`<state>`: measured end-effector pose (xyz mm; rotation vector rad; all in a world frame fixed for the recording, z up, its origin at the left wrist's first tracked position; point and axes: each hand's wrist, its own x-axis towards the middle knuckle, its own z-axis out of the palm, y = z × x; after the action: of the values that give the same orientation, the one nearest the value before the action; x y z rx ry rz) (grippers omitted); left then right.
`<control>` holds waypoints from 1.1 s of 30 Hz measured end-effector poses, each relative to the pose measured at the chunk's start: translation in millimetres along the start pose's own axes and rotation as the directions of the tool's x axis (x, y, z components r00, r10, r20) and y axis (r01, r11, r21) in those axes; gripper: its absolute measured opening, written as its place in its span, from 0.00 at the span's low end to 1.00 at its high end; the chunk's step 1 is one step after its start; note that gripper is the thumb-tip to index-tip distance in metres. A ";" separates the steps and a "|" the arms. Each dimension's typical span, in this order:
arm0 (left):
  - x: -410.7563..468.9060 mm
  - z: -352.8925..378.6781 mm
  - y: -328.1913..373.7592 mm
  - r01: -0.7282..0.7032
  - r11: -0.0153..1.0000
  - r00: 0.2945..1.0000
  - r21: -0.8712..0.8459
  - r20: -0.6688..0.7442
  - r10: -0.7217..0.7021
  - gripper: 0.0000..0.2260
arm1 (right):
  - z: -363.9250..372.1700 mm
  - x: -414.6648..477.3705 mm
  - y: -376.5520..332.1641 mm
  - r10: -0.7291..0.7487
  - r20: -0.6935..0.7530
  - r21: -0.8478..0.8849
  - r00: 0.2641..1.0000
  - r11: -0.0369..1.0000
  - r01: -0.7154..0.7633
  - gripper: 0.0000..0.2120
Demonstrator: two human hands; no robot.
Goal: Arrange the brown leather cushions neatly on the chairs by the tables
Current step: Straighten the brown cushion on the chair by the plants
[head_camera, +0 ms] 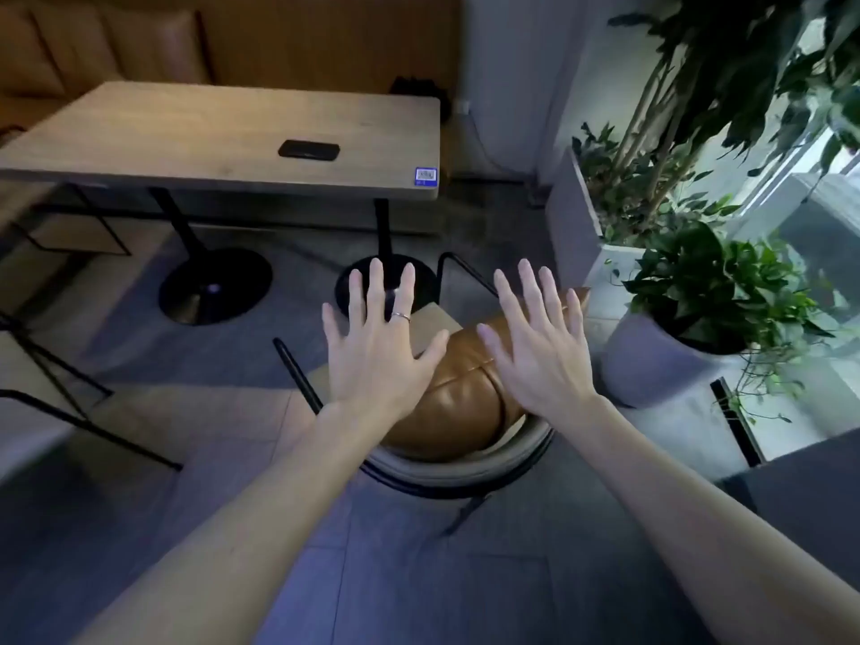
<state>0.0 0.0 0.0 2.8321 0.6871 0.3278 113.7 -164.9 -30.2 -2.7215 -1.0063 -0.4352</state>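
A brown leather cushion (458, 402) lies on the seat of a chair (446, 472) with a pale curved back and black metal frame, directly below me. My left hand (377, 351) hovers above the cushion's left side, fingers spread, a ring on one finger, holding nothing. My right hand (540, 351) hovers over its right side, also spread and holding nothing. Both hands hide parts of the cushion. I cannot tell whether either palm touches the leather.
A wooden table (223, 137) with a black object (308, 149) on it stands beyond the chair on black pedestal bases (215, 286). Potted plants (707, 290) and a tall planter (581, 211) crowd the right. Black chair frames (56, 379) stand at left. A brown bench (102, 44) lines the far wall.
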 end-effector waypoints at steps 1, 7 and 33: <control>-2.3 12.5 0.8 0.030 0.999 0.998 0.026 0.061 -0.031 0.36 | 11.2 -3.2 3.2 0.014 0.068 0.001 0.998 1.000 -0.014 0.32; -27.8 86.7 -8.3 0.114 0.992 0.967 0.055 0.223 -0.123 0.34 | 73.9 -19.7 13.0 0.019 0.232 0.023 0.973 0.999 -0.025 0.34; -86.4 149.1 -15.3 0.730 0.032 0.587 -0.683 0.601 -0.542 0.43 | 133.1 -80.1 76.7 0.528 0.743 0.444 0.413 0.073 -0.893 0.43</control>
<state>-42.3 -49.5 -160.2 1.2114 1.1918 0.1651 133.1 -231.3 -189.1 -1.9433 0.3294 0.6970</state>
